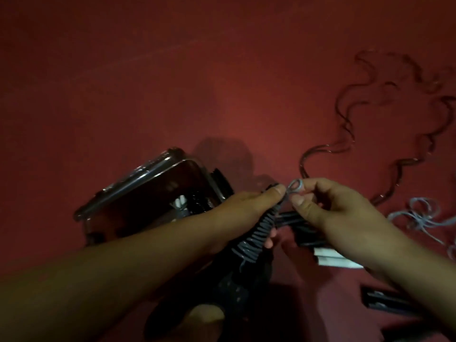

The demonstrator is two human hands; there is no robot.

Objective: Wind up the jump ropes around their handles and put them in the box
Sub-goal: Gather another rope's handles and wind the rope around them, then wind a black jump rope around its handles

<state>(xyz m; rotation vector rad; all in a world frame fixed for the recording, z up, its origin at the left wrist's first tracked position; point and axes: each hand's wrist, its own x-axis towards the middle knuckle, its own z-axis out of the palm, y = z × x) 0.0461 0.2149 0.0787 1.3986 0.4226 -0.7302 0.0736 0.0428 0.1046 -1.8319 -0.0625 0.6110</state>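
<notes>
We read no writing anywhere. At three o'clock a loose dark rope (350,134) snakes over the red floor (172,82), a pale rope (417,215) just below it; black handles (311,233) lie under our right wrist. The clear box (148,193) sits at nine o'clock. At centre, our left hand (241,213) grips the coil-wound handle (256,233); our right hand (328,208) pinches its grey rope loop (294,186).

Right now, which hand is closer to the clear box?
Left. The left hand grips the wound handles beside the clear box; the right hand, pinching the rope's loop, is farther right.
</notes>
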